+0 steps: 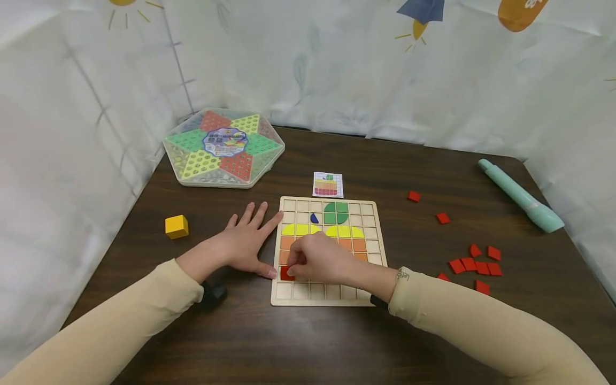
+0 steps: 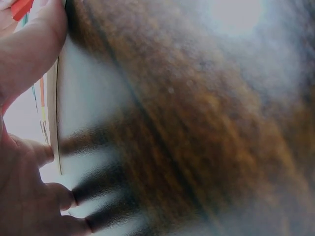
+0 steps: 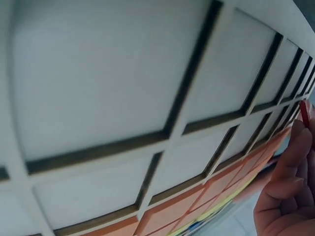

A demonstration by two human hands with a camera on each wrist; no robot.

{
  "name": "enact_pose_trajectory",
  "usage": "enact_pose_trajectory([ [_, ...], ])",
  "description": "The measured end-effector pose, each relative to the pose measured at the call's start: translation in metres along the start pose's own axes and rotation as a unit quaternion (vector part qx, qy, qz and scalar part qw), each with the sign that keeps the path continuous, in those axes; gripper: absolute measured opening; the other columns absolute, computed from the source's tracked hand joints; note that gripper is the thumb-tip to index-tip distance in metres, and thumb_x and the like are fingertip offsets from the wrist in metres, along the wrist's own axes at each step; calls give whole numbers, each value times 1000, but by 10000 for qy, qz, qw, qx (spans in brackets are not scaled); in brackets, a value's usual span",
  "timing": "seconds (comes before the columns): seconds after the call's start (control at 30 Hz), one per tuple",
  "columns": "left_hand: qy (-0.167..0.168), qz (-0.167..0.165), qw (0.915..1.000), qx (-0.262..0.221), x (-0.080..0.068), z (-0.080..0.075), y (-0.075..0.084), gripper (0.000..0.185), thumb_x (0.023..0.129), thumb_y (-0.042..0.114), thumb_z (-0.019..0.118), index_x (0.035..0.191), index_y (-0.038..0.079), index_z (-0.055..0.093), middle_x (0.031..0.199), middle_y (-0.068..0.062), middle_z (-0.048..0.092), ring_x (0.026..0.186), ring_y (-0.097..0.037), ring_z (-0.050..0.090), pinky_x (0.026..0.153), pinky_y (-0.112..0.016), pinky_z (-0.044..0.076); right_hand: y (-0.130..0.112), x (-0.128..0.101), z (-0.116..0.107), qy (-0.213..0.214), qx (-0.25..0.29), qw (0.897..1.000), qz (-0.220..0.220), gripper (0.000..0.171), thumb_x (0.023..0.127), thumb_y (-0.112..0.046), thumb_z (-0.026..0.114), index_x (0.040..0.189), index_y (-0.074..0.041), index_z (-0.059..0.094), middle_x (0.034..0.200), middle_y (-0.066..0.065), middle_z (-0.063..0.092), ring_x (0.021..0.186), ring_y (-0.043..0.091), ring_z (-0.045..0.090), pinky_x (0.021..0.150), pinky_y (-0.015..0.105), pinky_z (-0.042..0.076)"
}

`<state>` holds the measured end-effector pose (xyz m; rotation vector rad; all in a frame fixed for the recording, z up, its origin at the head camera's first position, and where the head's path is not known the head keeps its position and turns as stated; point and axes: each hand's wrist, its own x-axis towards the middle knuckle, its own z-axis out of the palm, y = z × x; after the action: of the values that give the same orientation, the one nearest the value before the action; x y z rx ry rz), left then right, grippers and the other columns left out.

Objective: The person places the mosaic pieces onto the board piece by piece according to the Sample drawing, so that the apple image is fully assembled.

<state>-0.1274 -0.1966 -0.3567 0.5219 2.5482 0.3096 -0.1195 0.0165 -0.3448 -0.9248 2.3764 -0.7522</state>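
Observation:
My right hand (image 1: pixel 320 259) pinches a red square tile (image 1: pixel 287 273) at the left end of a row on the wooden grid board (image 1: pixel 324 292). In the right wrist view the tile (image 3: pixel 304 114) shows edge-on, tilted between thumb and fingers. Spread beside the board's left edge, my left hand (image 1: pixel 243 243) has its thumb and index fingertip at the rim. Orange tiles (image 1: pixel 287 243), yellow rounded tiles (image 1: pixel 344 231), green tiles (image 1: pixel 336 213) and a blue piece (image 1: pixel 314 218) lie in the grid. My right hand hides part of the orange rows.
Several loose red tiles (image 1: pixel 468 263) are scattered to the right. A small pattern card (image 1: pixel 328 185) lies behind the board. Around them are a yellow block (image 1: pixel 176 227), a boxed star-shaped board game (image 1: pixel 224 148) and a mint-green cylindrical object (image 1: pixel 521 195). A white curtain (image 1: pixel 308 69) hangs behind the table.

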Motion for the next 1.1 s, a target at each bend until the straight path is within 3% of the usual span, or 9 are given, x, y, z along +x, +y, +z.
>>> enact_pose_trajectory([
  [0.2, 16, 14, 10000, 5, 1, -1, 1, 125, 77, 64, 81, 166, 12, 11, 170, -29, -2, 155, -55, -3, 117, -77, 13, -6, 2, 5, 68, -195, 9998, 17, 8, 91, -11, 78, 83, -10, 76, 71, -4, 69, 63, 8, 57, 60, 19, 48],
  [0.43, -1, 7, 10000, 2, 0, -1, 1, 125, 77, 65, 80, 166, 12, 10, 170, -28, -3, 155, -54, -4, 117, -77, 12, -14, 6, 7, -20, -658, 9973, 341, 6, 93, -11, 76, 88, -10, 79, 78, -2, 74, 63, 5, 58, 61, 16, 49],
  [0.87, 53, 27, 10000, -18, 0, 0, 0, 126, 76, 65, 81, 166, 12, 11, 170, -29, -2, 155, -54, -3, 117, -77, 12, -15, 8, 13, 169, -1426, 9896, 101, 6, 92, -11, 76, 89, -9, 81, 76, -3, 74, 63, 5, 56, 58, 14, 45],
  [1.1, -1, -36, 10000, -58, 1, 1, 1, 125, 76, 65, 81, 166, 13, 10, 170, -29, -2, 155, -54, -3, 117, -77, 12, -8, 1, 1, 468, -1013, 9938, -28, 7, 91, -11, 78, 84, -10, 78, 72, -3, 72, 62, 5, 56, 59, 17, 47],
])
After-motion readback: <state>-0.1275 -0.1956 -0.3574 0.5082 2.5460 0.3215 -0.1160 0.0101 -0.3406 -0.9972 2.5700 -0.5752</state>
